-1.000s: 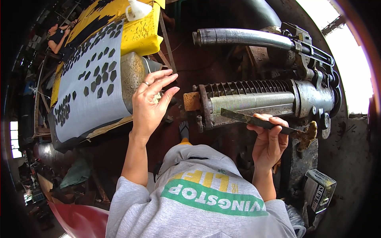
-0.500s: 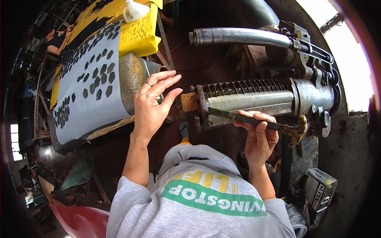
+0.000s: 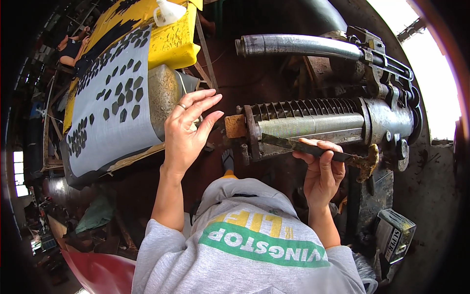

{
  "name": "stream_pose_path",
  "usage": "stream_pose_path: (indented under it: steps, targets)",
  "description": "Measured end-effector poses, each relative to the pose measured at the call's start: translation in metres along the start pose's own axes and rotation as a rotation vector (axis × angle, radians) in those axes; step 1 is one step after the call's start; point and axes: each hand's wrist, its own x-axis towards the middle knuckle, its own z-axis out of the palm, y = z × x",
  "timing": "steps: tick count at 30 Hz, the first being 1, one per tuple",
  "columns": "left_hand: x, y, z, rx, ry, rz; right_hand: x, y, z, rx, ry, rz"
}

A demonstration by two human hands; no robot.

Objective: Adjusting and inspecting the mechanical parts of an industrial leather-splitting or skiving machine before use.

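Note:
My right hand point(image 3: 320, 177) pinches a flat dark strip-like tool point(image 3: 286, 142) between thumb and fingers. The strip points left, in front of a metal machine point(image 3: 313, 126) with a ribbed, mesh-faced cylinder. At its right end is a crosswise, yellow-brown crusted piece point(image 3: 368, 164). My left hand point(image 3: 183, 132) is raised with thumb and fingers apart, and nothing shows between them. It hovers between a grey sheet point(image 3: 105, 139) dotted with several dark, many-sided pieces and a brown block point(image 3: 235, 126) at the machine's left end.
Yellow sheeting point(image 3: 176, 46) covers the table's far part, with a white plastic container point(image 3: 169, 12) on it. Another person point(image 3: 71, 51) is at the far left. A curved metal arm point(image 3: 298, 45) juts out beyond the cylinder. A box point(image 3: 396, 234) stands at lower right.
Both hands keep their poses, and the right hand still holds the strip-like tool. The view has shifted very slightly; nothing else visibly differs.

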Motion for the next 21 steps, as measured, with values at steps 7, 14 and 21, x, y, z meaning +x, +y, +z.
stream_pose_path:
  steps: [7,14,21]
  targets:
    - [0.0017,-0.0004,0.0048,0.023,-0.007,0.051,-0.0018,-0.0001,-0.0023,0.047,0.041,0.025]
    - [0.0036,0.0003,0.0046,0.048,0.003,0.123,-0.0024,-0.0004,-0.0034,0.048,0.042,0.012]
    - [0.0024,0.0008,0.0051,-0.007,0.002,0.121,-0.0032,-0.0041,-0.0065,0.026,0.034,0.018]
